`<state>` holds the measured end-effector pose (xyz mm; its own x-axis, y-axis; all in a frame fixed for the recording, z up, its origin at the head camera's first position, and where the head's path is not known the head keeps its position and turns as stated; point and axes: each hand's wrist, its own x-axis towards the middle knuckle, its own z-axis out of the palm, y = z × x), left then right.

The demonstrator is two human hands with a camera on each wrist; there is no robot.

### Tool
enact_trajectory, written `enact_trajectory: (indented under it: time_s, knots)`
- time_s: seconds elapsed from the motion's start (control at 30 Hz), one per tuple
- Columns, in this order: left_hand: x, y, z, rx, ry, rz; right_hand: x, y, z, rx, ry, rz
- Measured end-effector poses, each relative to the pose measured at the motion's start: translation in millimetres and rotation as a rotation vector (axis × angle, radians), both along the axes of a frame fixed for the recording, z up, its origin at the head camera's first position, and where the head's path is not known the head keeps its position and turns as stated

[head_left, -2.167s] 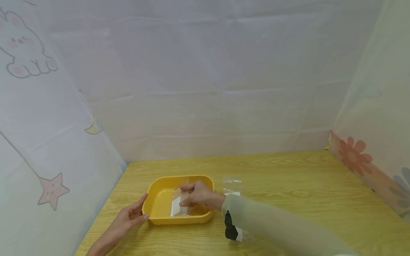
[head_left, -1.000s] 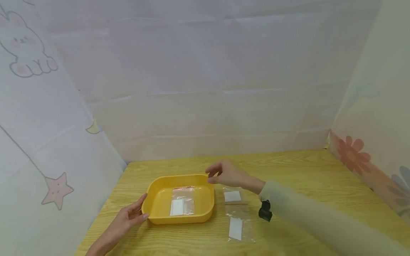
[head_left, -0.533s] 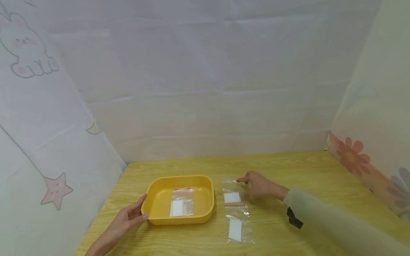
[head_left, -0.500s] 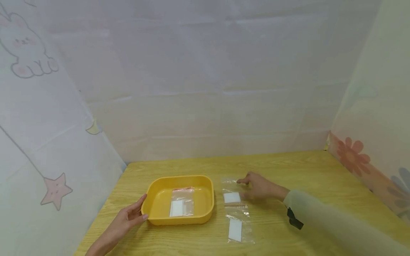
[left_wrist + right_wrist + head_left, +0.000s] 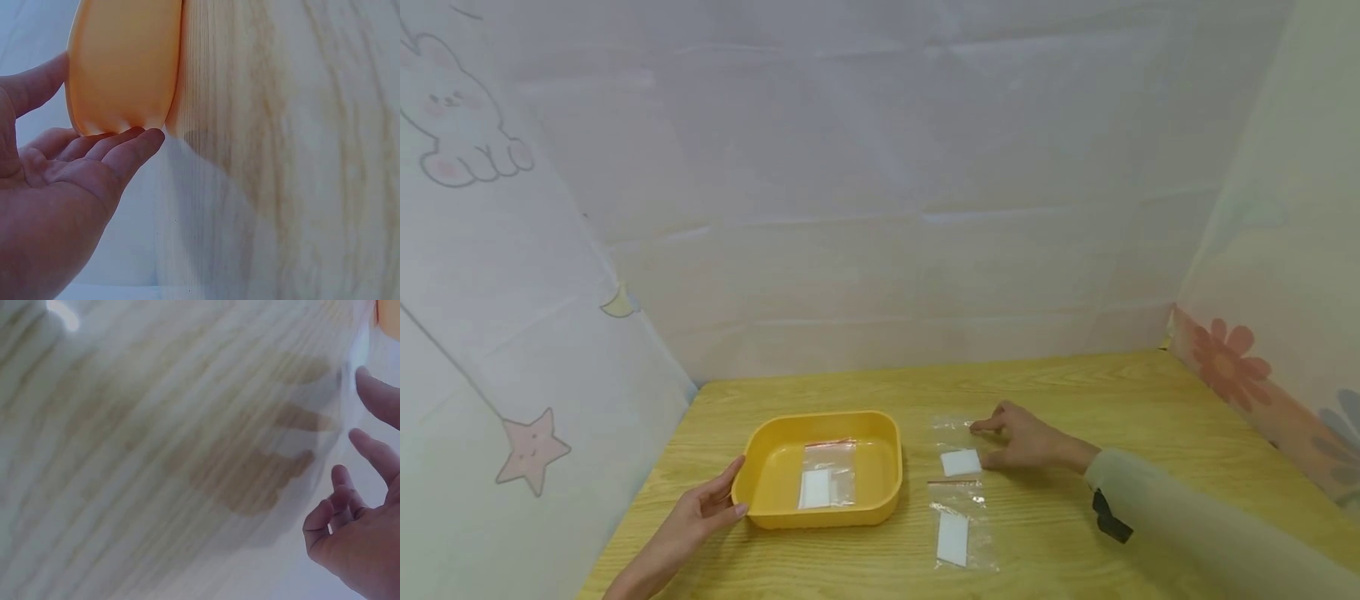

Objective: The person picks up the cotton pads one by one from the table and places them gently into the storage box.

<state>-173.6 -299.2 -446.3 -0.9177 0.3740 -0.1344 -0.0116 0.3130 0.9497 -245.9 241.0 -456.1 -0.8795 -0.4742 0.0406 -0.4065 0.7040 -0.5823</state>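
A yellow tray (image 5: 760, 500) sits on the table, its left end held by my left hand (image 5: 700, 506) with thumb and fingers on the outer wall. Inside lies a clear zip bag (image 5: 842, 482) with a red strip and a white rectangle. Right of the tray, my right hand (image 5: 1026, 437) reaches to the right edge of another clear zip bag (image 5: 961, 462), also with a white rectangle. Its thumb and index finger are spread apart in the right wrist view. Nearer the front lies a third such bag (image 5: 953, 537), its red strip close to the second bag.
The wood-grain table (image 5: 1112, 417) is bordered by a pale sheet (image 5: 880, 208) at the back and by printed sheets on both sides. A dark band (image 5: 1111, 517) hangs at my right sleeve (image 5: 1180, 500).
My right hand has let go of the bag in the tray and moved right to the far bag on the table. That bag has shifted slightly right. My left hand stays on the tray.
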Motion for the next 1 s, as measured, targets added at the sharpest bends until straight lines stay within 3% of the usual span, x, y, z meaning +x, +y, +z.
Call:
enact_trajectory:
  time_s: [0.6, 0.8, 1.0]
  knots:
    - [-1.8, 1.1, 0.8, -0.008, -0.003, 0.019, -5.0, 7.2, -4.9, -0.003, 0.024, 0.053]
    - [-2.5, 0.2, -0.4, -0.019, -0.019, 0.025, 0.3, 5.1, -11.1, -0.006, 0.026, 0.006]
    - [-2.2, -0.4, -0.4, -0.021, -0.03, 0.026, 12.3, -2.1, -12.0, -0.047, 0.112, 0.015]
